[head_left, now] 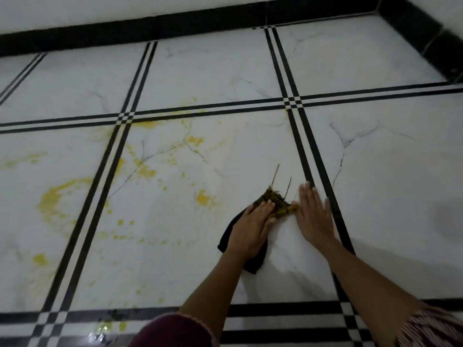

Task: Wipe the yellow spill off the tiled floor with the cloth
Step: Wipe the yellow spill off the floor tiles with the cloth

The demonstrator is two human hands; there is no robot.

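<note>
Yellow spill point(53, 200) is smeared and spattered over the white marble-look floor tiles point(390, 186), mostly left and centre, with a blob point(203, 197) just left of the cloth. The cloth point(254, 262) is black, and its far end point(276, 201) is frayed and stained yellow-brown. My left hand point(251, 227) lies palm-down on the cloth and presses it to the floor. My right hand point(314, 214) rests flat on the bare tile just right of the cloth, fingers apart; its thumb touches the stained end.
Double black stripes point(298, 136) divide the tiles. A black skirting point(150, 28) runs along the far wall and turns at the right corner point(426, 38). A wet glint and more yellow point(105, 329) lie near the bottom edge. Patterned sleeves show at the bottom.
</note>
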